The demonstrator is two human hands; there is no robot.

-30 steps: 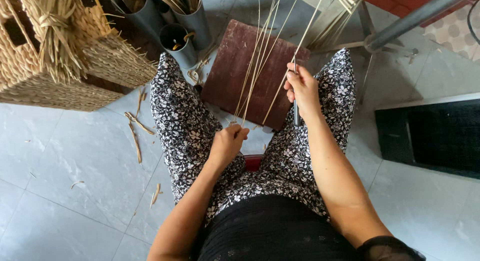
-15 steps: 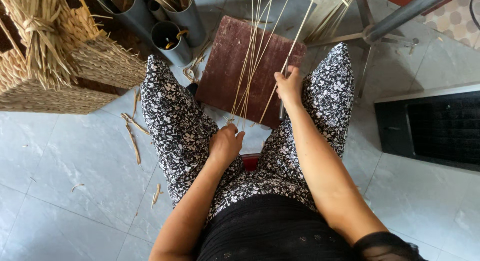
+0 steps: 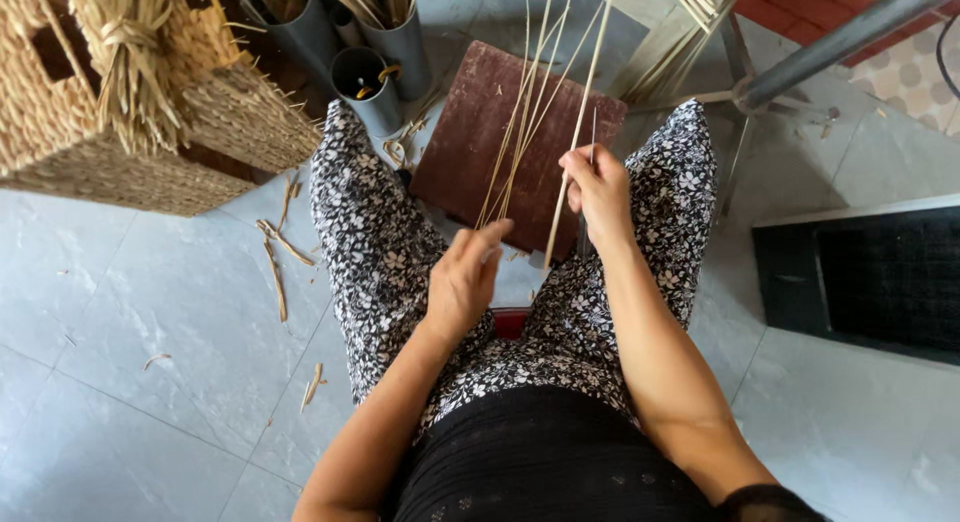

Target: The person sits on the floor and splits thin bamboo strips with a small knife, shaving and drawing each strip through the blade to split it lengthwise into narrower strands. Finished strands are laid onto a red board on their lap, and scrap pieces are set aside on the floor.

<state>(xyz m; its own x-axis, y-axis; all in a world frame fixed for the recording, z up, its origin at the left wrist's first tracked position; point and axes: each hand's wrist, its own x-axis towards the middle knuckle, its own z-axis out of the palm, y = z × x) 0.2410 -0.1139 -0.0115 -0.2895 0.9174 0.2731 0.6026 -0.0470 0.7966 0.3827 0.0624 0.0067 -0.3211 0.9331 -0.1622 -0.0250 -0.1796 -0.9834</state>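
The person sits with a bunch of thin pale straw stalks (image 3: 520, 122) standing up between the knees, over a flat dark red-brown board (image 3: 480, 142) on the floor. The left hand (image 3: 465, 277) holds the bottom of the bunch, fingers partly spread. The right hand (image 3: 600, 192) pinches one long pale stalk (image 3: 578, 112), pulled apart from the bunch. This looks like picking out single stalks. The next move needs a soft pull, so the thin stalk does not snap. Grey tube pots (image 3: 385, 52) and a woven straw basket (image 3: 120, 122) sit nearby.
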